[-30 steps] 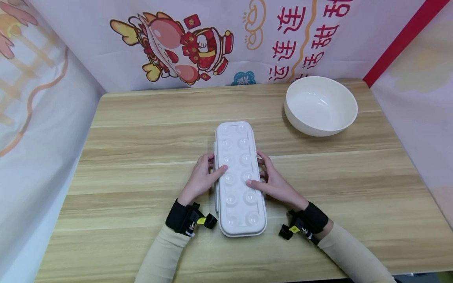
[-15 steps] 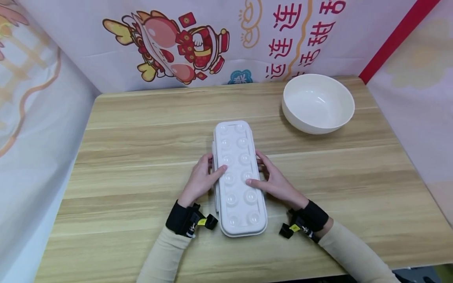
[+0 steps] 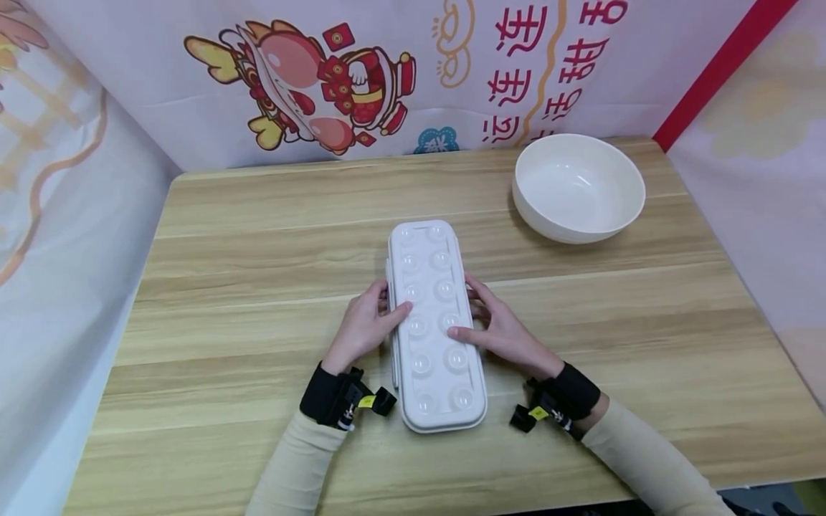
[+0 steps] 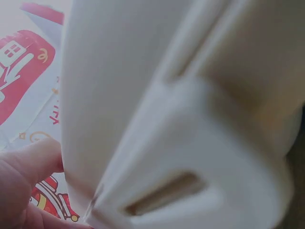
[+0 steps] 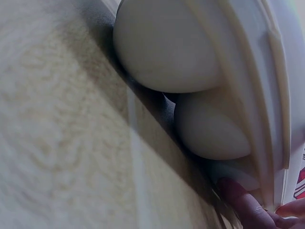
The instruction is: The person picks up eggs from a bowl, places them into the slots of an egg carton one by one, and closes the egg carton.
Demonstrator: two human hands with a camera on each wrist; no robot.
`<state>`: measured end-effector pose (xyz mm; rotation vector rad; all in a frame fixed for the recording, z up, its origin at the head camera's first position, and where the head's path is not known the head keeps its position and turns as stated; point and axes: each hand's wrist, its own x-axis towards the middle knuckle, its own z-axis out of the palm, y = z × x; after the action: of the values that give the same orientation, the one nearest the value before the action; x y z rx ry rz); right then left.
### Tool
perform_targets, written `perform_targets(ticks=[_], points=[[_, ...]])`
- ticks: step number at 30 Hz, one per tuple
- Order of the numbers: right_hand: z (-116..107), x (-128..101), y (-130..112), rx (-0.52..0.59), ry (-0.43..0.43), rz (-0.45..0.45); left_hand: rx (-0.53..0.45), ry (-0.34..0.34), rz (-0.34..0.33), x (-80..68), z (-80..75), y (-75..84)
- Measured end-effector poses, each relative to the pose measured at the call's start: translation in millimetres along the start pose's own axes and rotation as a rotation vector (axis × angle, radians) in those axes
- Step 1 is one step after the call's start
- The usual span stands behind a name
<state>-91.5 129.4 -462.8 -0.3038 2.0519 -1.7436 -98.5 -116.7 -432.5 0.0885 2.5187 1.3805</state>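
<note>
A white lidded egg box [image 3: 429,276] lies lengthwise on the wooden table, two rows of round bumps on its lid. From the left, my left hand [image 3: 363,324] grips its side, thumb on the lid. On the opposite side my right hand [image 3: 506,337] holds it likewise, its thumb reaching further onto the lid. The left wrist view shows the blurred box wall [image 4: 109,71] and a slotted clasp close up. In the right wrist view, rounded cups [image 5: 209,126] bulge under the rim, and fingers [image 5: 240,202] touch the underside. The box's contents are hidden.
A white bowl [image 3: 578,190] stands at the table's back right. The wooden table [image 3: 258,236] ends at a printed cloth backdrop [image 3: 148,86], and cloth also hangs along both sides.
The view has shifted slightly, so the bowl and backdrop sit a little further left and up. Both hands keep the same hold, and the box stays where it lies.
</note>
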Motion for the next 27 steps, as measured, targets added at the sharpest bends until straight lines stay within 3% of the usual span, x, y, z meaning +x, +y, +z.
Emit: perform_targets(ticks=[13,27], points=[[-1.2,-2.1,-5.4,-0.090,0.009,-0.006,0.204,-0.067,0.092,3.4,-4.8,3.7],[-3.8,0.7,-2.7,-0.154,0.003,-0.019,0.299,-0.157,0.108,15.4,-16.0,5.2]])
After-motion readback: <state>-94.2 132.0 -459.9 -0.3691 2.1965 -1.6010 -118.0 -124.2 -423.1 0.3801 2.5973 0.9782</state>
